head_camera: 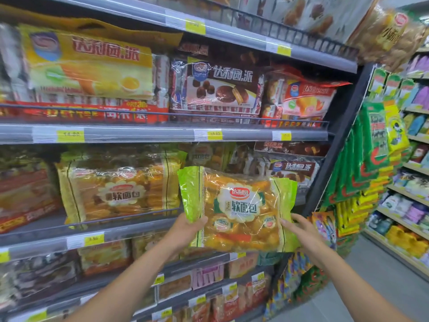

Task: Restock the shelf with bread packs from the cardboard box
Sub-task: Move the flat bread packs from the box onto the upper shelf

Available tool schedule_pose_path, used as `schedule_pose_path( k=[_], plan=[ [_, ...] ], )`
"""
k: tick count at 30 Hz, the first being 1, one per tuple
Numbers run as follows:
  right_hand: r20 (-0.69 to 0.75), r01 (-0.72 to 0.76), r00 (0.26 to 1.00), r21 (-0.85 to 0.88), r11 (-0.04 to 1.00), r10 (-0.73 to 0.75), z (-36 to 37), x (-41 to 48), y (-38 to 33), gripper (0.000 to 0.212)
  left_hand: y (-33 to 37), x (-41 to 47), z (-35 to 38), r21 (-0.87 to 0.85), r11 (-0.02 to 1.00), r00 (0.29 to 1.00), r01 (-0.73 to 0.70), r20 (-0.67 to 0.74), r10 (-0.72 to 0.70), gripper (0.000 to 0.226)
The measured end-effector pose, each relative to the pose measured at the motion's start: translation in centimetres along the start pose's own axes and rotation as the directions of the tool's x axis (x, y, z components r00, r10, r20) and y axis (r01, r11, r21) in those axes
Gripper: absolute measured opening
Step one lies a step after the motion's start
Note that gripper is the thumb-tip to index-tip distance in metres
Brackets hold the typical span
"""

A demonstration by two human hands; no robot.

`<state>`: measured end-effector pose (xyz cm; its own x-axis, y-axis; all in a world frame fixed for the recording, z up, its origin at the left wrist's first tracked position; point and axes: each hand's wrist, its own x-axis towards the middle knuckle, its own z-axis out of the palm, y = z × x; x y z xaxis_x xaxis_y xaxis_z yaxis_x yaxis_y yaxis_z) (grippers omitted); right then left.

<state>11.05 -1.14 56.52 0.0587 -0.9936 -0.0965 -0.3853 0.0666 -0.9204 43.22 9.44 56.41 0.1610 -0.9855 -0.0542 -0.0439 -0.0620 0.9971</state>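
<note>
Your single head camera faces forward and slightly down, close to the shelf (139, 134), which runs from near left to far right. The aisle floor (383, 287) at right looks farther off, though the wide lens may exaggerate that.

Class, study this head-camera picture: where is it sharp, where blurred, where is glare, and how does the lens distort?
Head view: the bread pack is sharpest, with glare streaks on its clear wrap; the red packs at the left edge smear with blur; the shelf rails splay under wide-angle distortion.
</note>
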Motion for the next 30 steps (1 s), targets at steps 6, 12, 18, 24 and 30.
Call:
schedule_pose_path(
  k=[6,12,18,24,30],
  plan=[
    [-0.119,0.174,0.973,-0.202,0.964,-0.2,2.0,2.5,-2.6,0.07,-1.3,4.2,1.2,0.419,0.907,0.987,0.046,-0.161,0.024,0.029],
    [-0.153,0.104,0.976,-0.3,0.948,-0.156,3.7,8.0,-4.7,0.071,0.8,8.3,2.6,0.475,0.877,0.976,0.074,-0.214,0.034,0.035],
    [-0.165,0.087,0.962,-0.565,0.82,-0.216,4.0,13.2,-7.3,0.068,1.8,13.5,2.7,0.333,0.915,0.941,0.228,-0.317,-0.119,0.036],
    [0.001,0.205,0.969,-0.565,0.799,-0.248,5.8,17.7,-8.4,0.067,0.4,18.2,0.5,0.195,0.952,0.899,0.236,-0.415,-0.137,0.025],
    [0.089,0.248,0.966,-0.57,0.783,-0.242,8.9,20.9,-9.1,0.068,-0.2,20.3,-1.3,0.068,0.97,0.832,0.234,-0.529,-0.164,0.025]
  ],
)
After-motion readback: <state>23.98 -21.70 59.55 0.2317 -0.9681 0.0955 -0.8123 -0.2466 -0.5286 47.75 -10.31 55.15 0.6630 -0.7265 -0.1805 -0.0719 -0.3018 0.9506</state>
